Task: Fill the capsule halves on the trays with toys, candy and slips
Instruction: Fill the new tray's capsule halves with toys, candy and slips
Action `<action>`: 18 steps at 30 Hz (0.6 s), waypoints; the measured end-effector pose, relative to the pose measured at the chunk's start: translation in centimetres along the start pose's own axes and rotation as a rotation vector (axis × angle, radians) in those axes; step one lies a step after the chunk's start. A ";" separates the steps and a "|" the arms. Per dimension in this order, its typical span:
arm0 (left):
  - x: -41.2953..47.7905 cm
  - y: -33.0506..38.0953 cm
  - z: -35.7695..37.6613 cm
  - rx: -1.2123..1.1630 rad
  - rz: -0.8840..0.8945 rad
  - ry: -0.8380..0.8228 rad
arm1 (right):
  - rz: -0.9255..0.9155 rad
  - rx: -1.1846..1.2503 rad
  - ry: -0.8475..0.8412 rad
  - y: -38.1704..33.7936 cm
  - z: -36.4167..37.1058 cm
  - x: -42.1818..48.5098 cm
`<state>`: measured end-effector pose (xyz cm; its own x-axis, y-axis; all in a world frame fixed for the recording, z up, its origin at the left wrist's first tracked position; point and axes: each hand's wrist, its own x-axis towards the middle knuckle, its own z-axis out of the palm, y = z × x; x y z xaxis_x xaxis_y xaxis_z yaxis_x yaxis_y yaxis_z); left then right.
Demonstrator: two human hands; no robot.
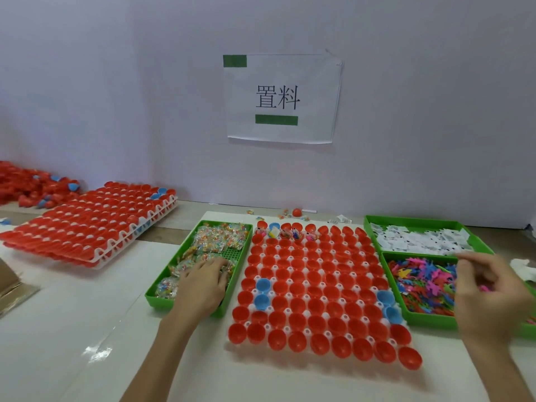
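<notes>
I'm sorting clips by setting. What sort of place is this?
Probably a small packing station in a workshop: a tray of red capsule halves, green bins of candy, toys and slips, and a printed sign on the wall.

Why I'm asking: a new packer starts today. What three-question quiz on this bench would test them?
1. True or false: the left hand is in the candy bin.
2. The far right bin holds: A candy, B slips, C toys.
3. Fill in: the filled halves sit in the tray's ____ row.
Key: 1 true; 2 B; 3 far.
</notes>
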<state>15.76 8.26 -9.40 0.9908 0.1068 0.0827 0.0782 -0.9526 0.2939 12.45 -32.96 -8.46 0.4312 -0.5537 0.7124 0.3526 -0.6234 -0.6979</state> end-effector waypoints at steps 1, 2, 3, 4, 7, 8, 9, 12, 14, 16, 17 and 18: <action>-0.5 0.0 0.1 -0.002 -0.006 0.004 | 0.019 -0.007 -0.005 0.4 -0.1 -0.1; -1.0 0.1 0.3 -0.007 -0.013 0.017 | 0.042 -0.018 0.006 0.6 -0.3 -0.2; -1.4 0.2 0.4 -0.010 -0.019 0.030 | 0.064 -0.021 0.018 0.6 -0.4 -0.1; -1.9 0.3 0.5 -0.011 -0.023 0.038 | 0.093 -0.014 0.021 0.6 -0.5 0.0; -3.2 0.3 0.6 -0.019 -0.031 0.057 | 0.138 0.012 0.020 0.4 -0.5 0.0; -3.6 0.3 0.6 -0.020 -0.034 0.064 | 0.135 0.012 0.016 0.3 -0.5 0.0; -4.0 0.3 0.6 -0.020 -0.037 0.070 | 0.135 0.019 0.008 0.2 -0.5 0.0; -4.8 0.2 0.3 -0.039 -0.053 0.093 | 0.153 0.043 -0.017 -0.2 -0.2 0.0; -4.9 0.2 0.2 -0.036 -0.061 0.090 | 0.151 0.047 -0.030 -0.4 0.1 -0.2; -5.0 0.3 0.1 -0.025 -0.066 0.091 | 0.149 0.059 -0.057 -0.6 0.3 -0.5; -5.0 0.4 0.1 -0.025 -0.072 0.094 | 0.150 0.073 -0.073 -0.7 0.4 -0.6; -5.0 0.5 0.1 -0.026 -0.078 0.102 | 0.150 0.084 -0.084 -0.9 0.4 -0.7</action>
<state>10.85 7.28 -9.73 0.9653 0.2105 0.1547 0.1508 -0.9325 0.3281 12.19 -31.77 -8.41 0.5506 -0.5870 0.5935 0.3460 -0.4866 -0.8022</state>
